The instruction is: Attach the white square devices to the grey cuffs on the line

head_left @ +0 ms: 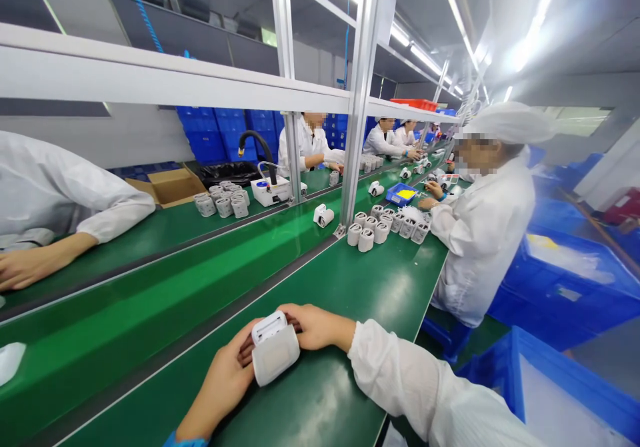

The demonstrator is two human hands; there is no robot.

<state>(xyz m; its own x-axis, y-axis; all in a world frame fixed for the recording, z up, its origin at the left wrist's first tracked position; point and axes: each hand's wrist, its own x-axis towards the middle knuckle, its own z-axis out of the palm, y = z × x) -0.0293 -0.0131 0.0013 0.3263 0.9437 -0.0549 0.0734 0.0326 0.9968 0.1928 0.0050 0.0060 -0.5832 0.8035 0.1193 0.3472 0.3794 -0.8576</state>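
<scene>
A white device with a light grey cuff [276, 357] is held between my two hands, low over the green table [320, 394]. My left hand [227, 374] wraps the device's left side, its fingers partly hidden behind it. On the other side, my right hand [315, 327] grips the upper right edge, with some fingertips out of sight behind the device. The white part of the device faces up and shows a slot; the grey cuff hangs toward me.
A green conveyor [200, 254] runs diagonally past the table, carrying a white device [323, 216]. Rolled grey cuffs [367, 239] stand farther along the table near a metal post [357, 100]. A co-worker [493, 214] sits at the right, beside blue bins [570, 287].
</scene>
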